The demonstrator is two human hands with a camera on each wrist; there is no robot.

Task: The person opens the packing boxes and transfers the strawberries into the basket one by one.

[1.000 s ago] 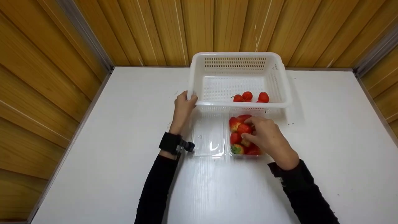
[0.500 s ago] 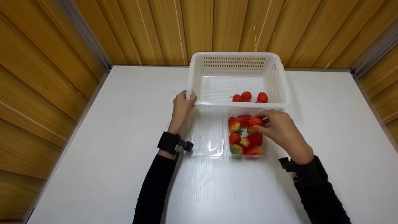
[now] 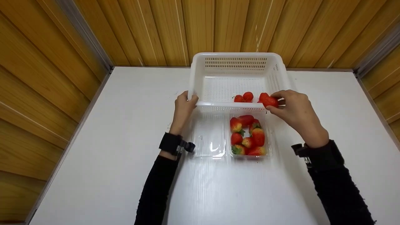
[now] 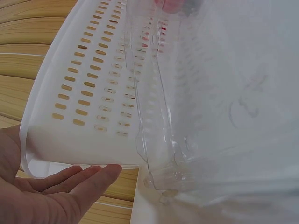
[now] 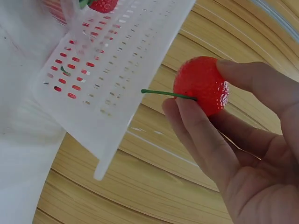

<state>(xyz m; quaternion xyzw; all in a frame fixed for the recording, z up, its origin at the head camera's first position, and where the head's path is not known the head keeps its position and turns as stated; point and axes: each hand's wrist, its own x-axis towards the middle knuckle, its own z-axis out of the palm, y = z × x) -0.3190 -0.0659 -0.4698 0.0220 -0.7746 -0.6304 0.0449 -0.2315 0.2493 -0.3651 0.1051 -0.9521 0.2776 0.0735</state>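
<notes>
Away from the clear plastic box (image 3: pixel 248 157) of red-and-yellow strawberries (image 3: pixel 258 137) comes the round red fruit (image 5: pixel 201 84), pinched in my right hand (image 3: pixel 297 109), its green stem (image 5: pixel 168 94) left free, by the white perforated plastic basket (image 3: pixel 225 104); my left hand (image 3: pixel 184 106) grips that corner, probably for steadiness. No readable writing.

Black sleeves (image 3: pixel 156 187) are worn with wide black wrist straps (image 3: pixel 169 143).

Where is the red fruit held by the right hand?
In the head view, the right hand pinches the red fruit by the near right corner of the white basket; in the right wrist view, its green stem points toward the basket.
</notes>
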